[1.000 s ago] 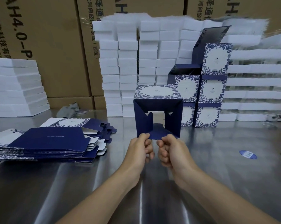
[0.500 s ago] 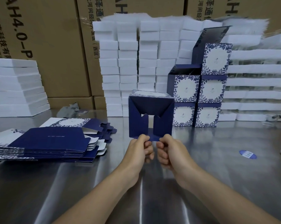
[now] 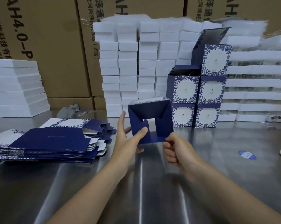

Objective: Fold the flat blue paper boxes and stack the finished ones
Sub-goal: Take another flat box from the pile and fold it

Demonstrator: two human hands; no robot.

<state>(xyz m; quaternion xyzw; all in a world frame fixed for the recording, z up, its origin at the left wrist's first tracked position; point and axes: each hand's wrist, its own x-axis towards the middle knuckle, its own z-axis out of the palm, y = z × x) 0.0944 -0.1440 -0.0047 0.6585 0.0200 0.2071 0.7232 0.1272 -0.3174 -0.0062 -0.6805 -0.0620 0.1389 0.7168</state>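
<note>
Centre of the frame: a partly folded blue box (image 3: 150, 120) held above the steel table (image 3: 71, 183), its open end facing the camera so that the dark blue inner flaps show, with a gap between them at the middle. The box sits slightly tilted.

The left hand (image 3: 128, 139) is spread wide along the box's left side, thumb pressed on the front of the left inner flap and fingers reaching behind the left wall. The right hand (image 3: 175, 151) is curled narrow, pinching the bottom flap at the box's lower right corner between thumb and forefinger.

Left of the frame: a pile of flat blue boxes (image 3: 46, 143) lying on the table, fanned unevenly, well apart from the hands.

Right of centre, behind the held box: a stack of finished boxes (image 3: 199, 92) with white panels and blue floral borders, in two columns; the right column stands one box taller, its top box with the lid raised.

Background: stacks of white foam blocks (image 3: 136, 67) against brown cartons (image 3: 55, 46). Lower right: a round blue sticker (image 3: 247, 154) on the table.
</note>
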